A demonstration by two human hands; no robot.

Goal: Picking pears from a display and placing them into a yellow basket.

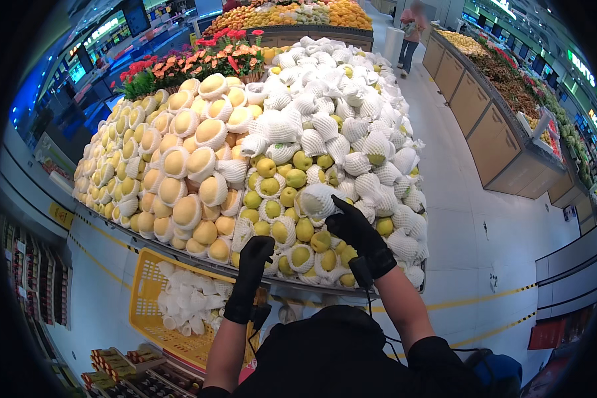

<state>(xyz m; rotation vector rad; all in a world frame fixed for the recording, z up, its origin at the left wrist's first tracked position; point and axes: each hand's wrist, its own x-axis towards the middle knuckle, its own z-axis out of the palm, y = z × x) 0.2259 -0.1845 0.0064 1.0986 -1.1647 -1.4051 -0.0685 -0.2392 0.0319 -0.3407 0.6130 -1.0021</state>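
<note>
My right hand (pixel 353 226), in a black glove, grips a fruit in a white foam net (pixel 321 201) above the display. Under it lie yellow-green pears (pixel 304 230), some bare and some sitting in open foam nets. My left hand (pixel 256 249), also gloved in black, has its fingers curled over the front edge of the pears. Its palm side is hidden, so whether it holds anything does not show. Behind my right hand rises a heap of fruit fully covered in white foam nets (pixel 323 124).
Larger peach-coloured fruit in nets (pixel 185 209) fills the display's left. A yellow plastic basket (pixel 142 298) with loose white foam nets (pixel 189 298) stands front left. Flowers (pixel 194 64) line the back. Another stand (pixel 492 129) flanks the right aisle, where a person (pixel 412 35) stands.
</note>
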